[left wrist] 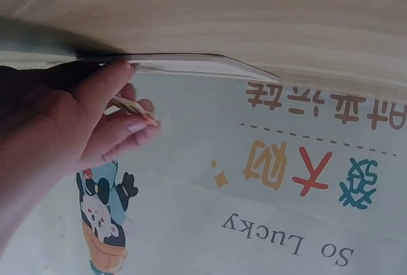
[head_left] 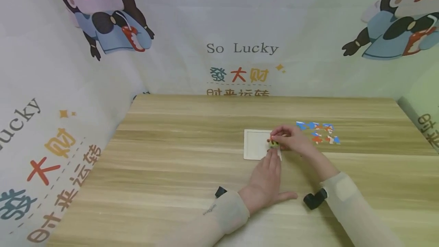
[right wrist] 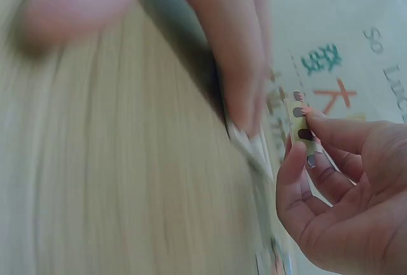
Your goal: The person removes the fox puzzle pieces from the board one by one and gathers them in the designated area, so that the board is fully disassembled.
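My right hand (head_left: 291,140) pinches a small puzzle piece (right wrist: 299,125) between thumb and fingers, tilted up over the right side of a white puzzle tray (head_left: 255,146). The piece is yellow-green with dark spots and a bit of orange-red. My left hand (head_left: 265,180) reaches in from the front with straight fingers, its fingertips at the tray's near right edge and its thumb spread to the right. In the left wrist view the tray (left wrist: 191,65) shows as a thin pale slab on the table.
Several blue, orange and white puzzle pieces (head_left: 317,139) lie on the wooden table (head_left: 171,163) to the right of the tray, behind the right wrist. A printed cloth (head_left: 240,18) hangs behind the table and along its sides.
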`<action>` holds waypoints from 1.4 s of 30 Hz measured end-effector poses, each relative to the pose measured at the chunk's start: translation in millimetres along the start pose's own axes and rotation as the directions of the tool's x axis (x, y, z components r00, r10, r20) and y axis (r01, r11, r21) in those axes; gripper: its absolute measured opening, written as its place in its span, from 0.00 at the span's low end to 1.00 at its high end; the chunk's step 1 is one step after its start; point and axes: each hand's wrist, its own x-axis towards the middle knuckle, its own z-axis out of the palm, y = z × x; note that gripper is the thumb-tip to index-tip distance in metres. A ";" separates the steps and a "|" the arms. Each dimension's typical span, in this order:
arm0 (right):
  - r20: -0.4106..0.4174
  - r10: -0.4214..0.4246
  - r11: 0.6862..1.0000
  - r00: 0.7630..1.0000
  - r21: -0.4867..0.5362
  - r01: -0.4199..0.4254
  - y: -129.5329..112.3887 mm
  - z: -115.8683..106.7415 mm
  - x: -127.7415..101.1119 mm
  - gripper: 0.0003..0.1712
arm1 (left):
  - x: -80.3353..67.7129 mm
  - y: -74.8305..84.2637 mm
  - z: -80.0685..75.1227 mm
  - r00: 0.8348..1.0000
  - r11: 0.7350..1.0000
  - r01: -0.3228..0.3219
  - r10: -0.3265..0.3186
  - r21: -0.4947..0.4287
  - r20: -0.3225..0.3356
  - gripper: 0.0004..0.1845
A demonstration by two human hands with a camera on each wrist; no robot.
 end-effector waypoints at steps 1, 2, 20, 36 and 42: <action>-0.011 0.000 1.000 1.000 -0.005 0.000 1.1 -4.9 -2.8 0.17 | 0.1 -1.5 -0.3 1.000 1.000 0.002 -0.002 -0.016 0.002 0.59; -0.024 0.001 1.000 1.000 -0.012 -0.001 2.3 -10.0 -5.6 0.17 | 0.1 -3.1 -0.3 1.000 0.999 0.005 -0.005 -0.035 0.002 0.59; -0.143 0.071 0.982 0.987 -0.161 -0.094 39.2 -78.0 -55.8 0.18 | -2.5 -15.6 2.9 1.000 0.994 -0.007 0.009 -0.107 0.014 0.56; -0.277 0.028 0.895 0.960 -0.421 -0.147 30.4 -72.4 -71.9 0.11 | 1.5 -46.5 2.7 0.995 0.925 -0.082 0.054 -0.370 -0.086 0.42; -0.279 -0.078 0.889 0.957 -0.454 -0.060 14.0 -55.3 -59.6 0.10 | 16.5 -93.4 5.2 0.996 0.907 -0.060 0.030 -0.418 -0.079 0.47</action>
